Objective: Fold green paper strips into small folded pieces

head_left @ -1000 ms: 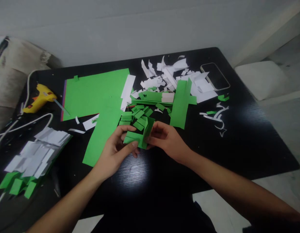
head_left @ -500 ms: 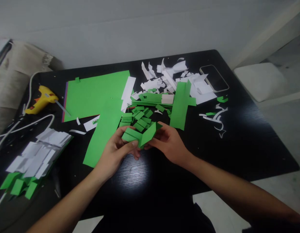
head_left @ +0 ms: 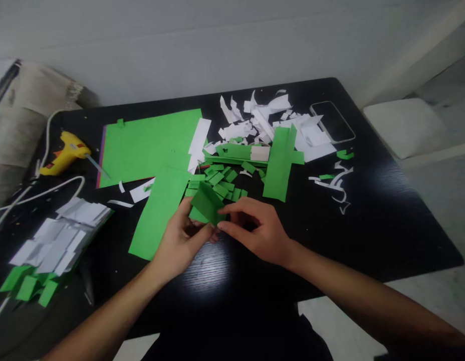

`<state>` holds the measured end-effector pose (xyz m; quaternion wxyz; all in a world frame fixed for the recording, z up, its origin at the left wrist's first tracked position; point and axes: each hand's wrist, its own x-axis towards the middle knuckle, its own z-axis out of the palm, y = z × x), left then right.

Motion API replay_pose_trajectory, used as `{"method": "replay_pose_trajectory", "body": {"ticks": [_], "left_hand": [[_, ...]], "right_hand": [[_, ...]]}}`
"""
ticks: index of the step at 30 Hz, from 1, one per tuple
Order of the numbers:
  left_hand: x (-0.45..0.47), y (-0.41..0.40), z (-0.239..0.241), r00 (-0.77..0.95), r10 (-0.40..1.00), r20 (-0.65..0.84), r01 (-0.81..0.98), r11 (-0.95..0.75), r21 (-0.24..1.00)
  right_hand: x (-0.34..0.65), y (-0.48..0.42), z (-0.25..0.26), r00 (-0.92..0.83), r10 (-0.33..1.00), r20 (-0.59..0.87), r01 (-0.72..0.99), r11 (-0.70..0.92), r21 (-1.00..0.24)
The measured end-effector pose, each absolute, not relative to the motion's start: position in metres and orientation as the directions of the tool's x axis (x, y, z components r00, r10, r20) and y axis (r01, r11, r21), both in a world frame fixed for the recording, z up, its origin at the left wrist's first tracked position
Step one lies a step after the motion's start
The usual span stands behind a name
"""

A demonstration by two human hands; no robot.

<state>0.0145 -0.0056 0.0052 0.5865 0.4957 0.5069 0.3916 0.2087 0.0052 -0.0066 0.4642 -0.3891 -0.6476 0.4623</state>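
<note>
A folded piece of green paper (head_left: 207, 201) is held up between my two hands, above the table's near middle. My left hand (head_left: 183, 239) is closed on its left and lower side, thumb in front. The thumb and forefinger of my right hand (head_left: 257, 225) pinch its right edge at the fold. One flap of the paper stands up and looks darker than the part under it. Just beyond lies a heap of small folded green paper pieces (head_left: 222, 189). Left of my left hand is a long green paper strip (head_left: 157, 215), flat on the table.
A yellow glue gun (head_left: 69, 154) with its white cord lies at left. Nearer is a stack of white and green folded papers (head_left: 61, 238). Green sheets (head_left: 150, 145), white scraps (head_left: 260, 120) and a phone (head_left: 332, 121) lie toward the back of the black table (head_left: 368, 225).
The right flap of the green paper has been folded over to the left and now stands up over the left part. My right hand has shifted slightly, its fingers now at the fold.
</note>
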Motion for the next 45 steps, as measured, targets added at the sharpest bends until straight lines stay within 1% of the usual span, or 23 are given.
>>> {"method": "replay_pose_trajectory", "body": {"ticks": [2, 5, 9, 13, 17, 22, 26, 29, 33, 35, 41, 45], "left_hand": [[0.015, -0.009, 0.002, 0.158, 0.971, -0.179, 0.097, 0.165, 0.981], [0.014, -0.013, -0.006, 0.139, 0.982, -0.129, 0.208, 0.099, 0.973], [0.010, -0.014, -0.011, 0.171, 0.983, -0.066, 0.290, 0.013, 0.957], [0.006, -0.012, -0.011, 0.187, 0.982, -0.028, 0.372, -0.044, 0.927], [0.005, -0.012, -0.011, 0.184, 0.983, -0.011, 0.453, -0.075, 0.888], [0.005, -0.013, -0.012, 0.186, 0.983, -0.006, 0.429, -0.076, 0.900], [0.004, -0.013, -0.013, 0.194, 0.981, -0.026, 0.428, -0.061, 0.902], [0.004, -0.013, -0.013, 0.184, 0.983, -0.026, 0.450, -0.061, 0.891], [0.004, -0.013, -0.013, 0.168, 0.985, -0.029, 0.450, -0.051, 0.892], [0.005, -0.013, -0.014, 0.172, 0.985, -0.026, 0.446, -0.055, 0.893], [0.005, -0.012, -0.014, 0.217, 0.974, 0.059, 0.506, -0.164, 0.847], [0.004, -0.013, -0.013, 0.222, 0.973, 0.068, 0.552, -0.183, 0.814]], "right_hand": [[0.208, 0.005, -0.008, -0.292, 0.920, 0.262, 0.086, 0.298, -0.951], [0.207, 0.005, -0.008, -0.334, 0.908, 0.251, 0.119, 0.305, -0.945], [0.207, 0.005, -0.010, -0.340, 0.912, 0.231, 0.180, 0.304, -0.936], [0.207, 0.005, -0.013, -0.346, 0.907, 0.239, 0.255, 0.336, -0.907], [0.206, 0.006, -0.014, -0.363, 0.913, 0.184, 0.288, 0.298, -0.910], [0.207, 0.007, -0.011, -0.394, 0.917, 0.053, 0.261, 0.167, -0.951], [0.207, 0.008, -0.010, -0.411, 0.912, 0.011, 0.223, 0.112, -0.968], [0.206, 0.007, -0.012, -0.371, 0.929, 0.015, 0.185, 0.090, -0.979], [0.205, 0.004, -0.013, -0.270, 0.958, 0.099, 0.076, 0.124, -0.989], [0.205, 0.003, -0.012, -0.255, 0.959, 0.119, 0.052, 0.137, -0.989], [0.204, 0.001, -0.013, -0.304, 0.948, 0.092, 0.065, 0.117, -0.991], [0.204, 0.003, -0.015, -0.325, 0.944, 0.061, 0.087, 0.094, -0.992]]}}
